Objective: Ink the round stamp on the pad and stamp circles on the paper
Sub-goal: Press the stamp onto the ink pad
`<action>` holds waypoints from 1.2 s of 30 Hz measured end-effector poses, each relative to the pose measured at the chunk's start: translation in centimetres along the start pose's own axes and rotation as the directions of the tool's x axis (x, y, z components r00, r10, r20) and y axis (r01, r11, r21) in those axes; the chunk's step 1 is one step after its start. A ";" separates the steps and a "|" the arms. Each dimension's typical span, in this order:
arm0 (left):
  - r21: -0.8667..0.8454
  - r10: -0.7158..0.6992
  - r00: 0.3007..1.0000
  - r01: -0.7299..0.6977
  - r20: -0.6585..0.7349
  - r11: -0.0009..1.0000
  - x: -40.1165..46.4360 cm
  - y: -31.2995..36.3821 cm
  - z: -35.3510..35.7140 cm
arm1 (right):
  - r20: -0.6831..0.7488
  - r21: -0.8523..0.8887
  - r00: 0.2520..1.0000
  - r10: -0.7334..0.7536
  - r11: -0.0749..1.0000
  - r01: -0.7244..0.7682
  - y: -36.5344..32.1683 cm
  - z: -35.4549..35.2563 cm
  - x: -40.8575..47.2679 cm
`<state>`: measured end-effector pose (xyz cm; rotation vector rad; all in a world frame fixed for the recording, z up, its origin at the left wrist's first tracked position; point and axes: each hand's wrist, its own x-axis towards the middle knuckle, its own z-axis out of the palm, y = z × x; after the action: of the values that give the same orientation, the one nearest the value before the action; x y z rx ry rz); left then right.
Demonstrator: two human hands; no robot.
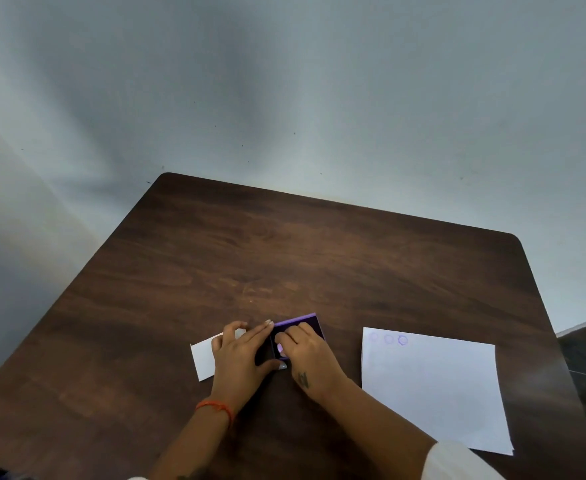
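Dark walnut-toned wood makes up the table [319, 258], whose far edge meets a pale grey wall [284, 81]. At about 9 o'clock from the hands lies a small white card [203, 358], its right part covered by the left hand [241, 351]. That hand rests flat with its fingers stretched toward 1 o'clock, the fingertips touching the left edge of the purple ink pad [302, 325] and the thumb lying along the pad's near side; an orange thread bracelet [217, 407] circles its wrist. The ink pad sits between the two hands, its dark inking face turned up. The right hand [307, 348] lies over the pad's near right part, fingers curled down around the round stamp [281, 348], of which only a pale lilac patch shows at the pad's 7 o'clock corner. A small dark tattoo [302, 379] marks the back of this hand, and a white sleeve [457, 462] covers the forearm. Well apart, at 3 o'clock from the hands, lies the white paper [433, 389], with three faint purple stamped circles [388, 339] in a row near its far left corner.
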<state>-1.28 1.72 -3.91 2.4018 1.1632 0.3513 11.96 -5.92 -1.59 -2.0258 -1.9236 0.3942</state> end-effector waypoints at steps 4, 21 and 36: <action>0.022 -0.015 0.999 0.015 0.031 1.000 0.1 0.1 -0.3 | 0.027 0.050 0.999 0.020 0.999 -0.022 0.4 -0.8 0.4; -0.009 -0.046 0.999 0.046 0.002 0.999 0.3 0.2 -0.3 | -0.028 0.047 1.000 0.009 0.999 -0.007 0.3 0.1 0.9; 0.104 -0.021 1.000 0.022 -0.008 0.994 -0.1 0.7 -0.2 | 0.007 0.093 0.998 0.058 0.994 -0.059 0.9 -1.9 2.8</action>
<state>-0.94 1.34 -3.43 2.4768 1.2375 0.2991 13.68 -3.28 -0.15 -2.0265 -1.8169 0.4932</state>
